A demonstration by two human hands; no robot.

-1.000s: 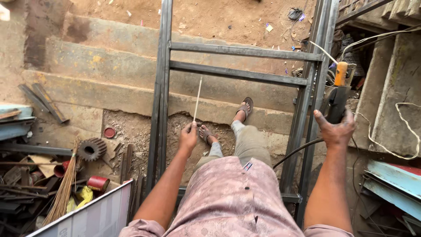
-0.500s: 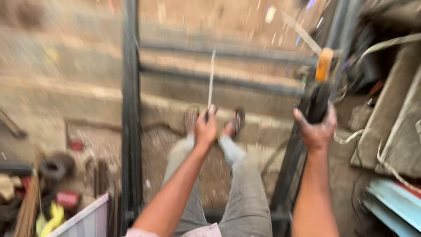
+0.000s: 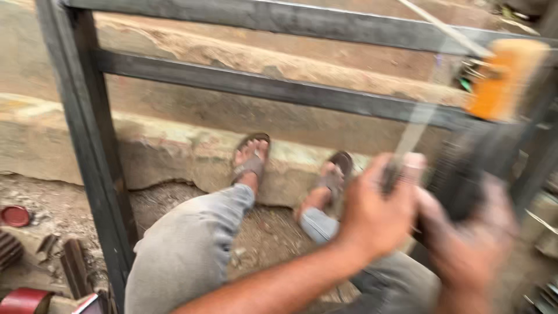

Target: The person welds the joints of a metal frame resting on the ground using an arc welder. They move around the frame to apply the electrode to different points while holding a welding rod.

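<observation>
Two hands meet around a thin rod and a dark tool with an orange top.

Far to the left of the hands a red lid (image 3: 14,216) lies on the dirt; closer in, a dark metal frame (image 3: 87,145) stands upright, with bars crossing above the hands; under the bars are two feet in sandals (image 3: 251,157), resting against a stone step (image 3: 174,145) just left of and below the hands; the left hand (image 3: 375,218) is curled tight, pinching the thin rod (image 3: 415,131), which sticks up and out of the fist; right beside it, touching or nearly so, the right hand (image 3: 471,244) is wrapped around the dark tool (image 3: 465,174); its orange top (image 3: 503,78) pokes up above that hand; both hands are blurry, so the finger tips are hard to see.
</observation>
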